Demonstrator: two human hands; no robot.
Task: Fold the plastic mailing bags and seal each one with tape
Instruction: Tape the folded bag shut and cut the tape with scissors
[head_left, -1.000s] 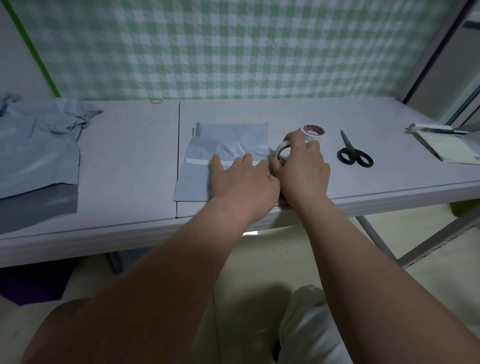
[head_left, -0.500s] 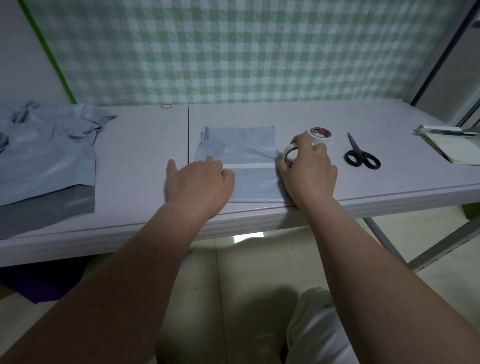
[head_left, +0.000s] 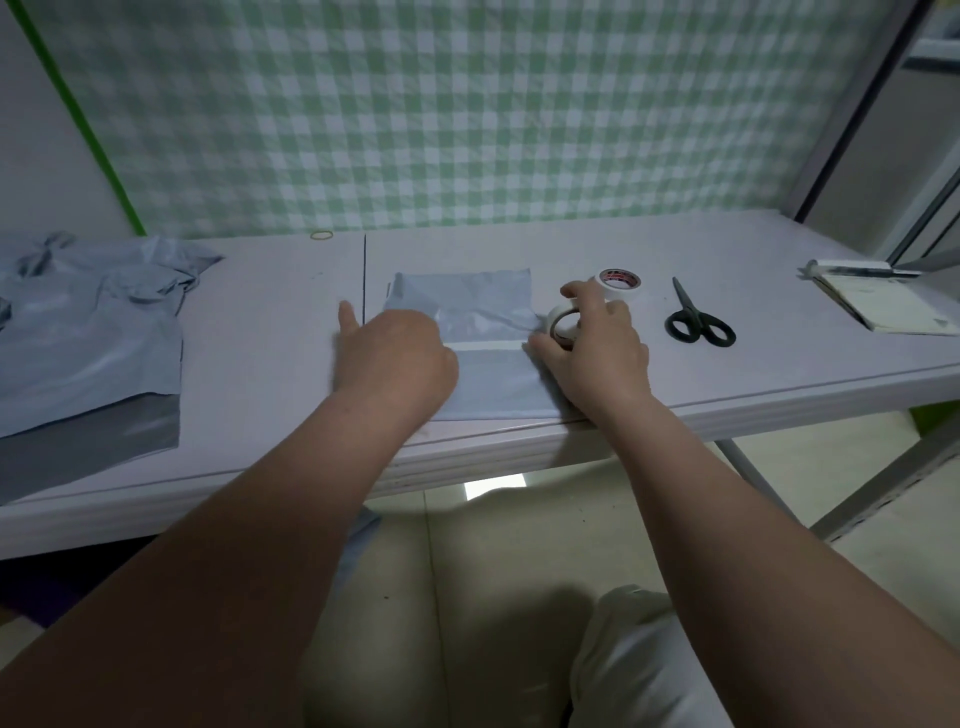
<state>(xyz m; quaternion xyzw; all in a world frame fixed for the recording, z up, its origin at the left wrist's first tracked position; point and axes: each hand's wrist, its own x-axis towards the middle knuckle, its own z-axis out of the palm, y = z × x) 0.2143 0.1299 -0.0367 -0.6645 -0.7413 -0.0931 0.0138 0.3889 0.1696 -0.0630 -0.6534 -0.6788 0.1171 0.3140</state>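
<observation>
The pale grey-blue plastic mailing bag (head_left: 470, 374) lay flat on the white table (head_left: 260, 332), folded into a rough rectangle with its near edge almost at the table's front lip. Its upper half looked creased and glossy, and 1 narrow white strip of tape (head_left: 488, 345) ran straight across its middle from hand to hand. The left hand (head_left: 395, 358) rested palm down on the bag's left part, covering that end of the strip, its thumb stuck out onto the bare table past the bag's left edge; it held nothing, though blur hid how its fingers lay. The right hand (head_left: 597, 353) sat at the bag's right edge, curled round a small white tape roll (head_left: 563, 323) held upright on its rim where the strip ended, with the thumb down on the bag's corner. Just beyond the right hand lay a 2nd white tape roll with a red label (head_left: 619, 283), and to its right a pair of black-handled scissors (head_left: 696, 321). Well to the left of the left hand lay a rumpled pile of grey-blue plastic bags (head_left: 88, 332).
</observation>
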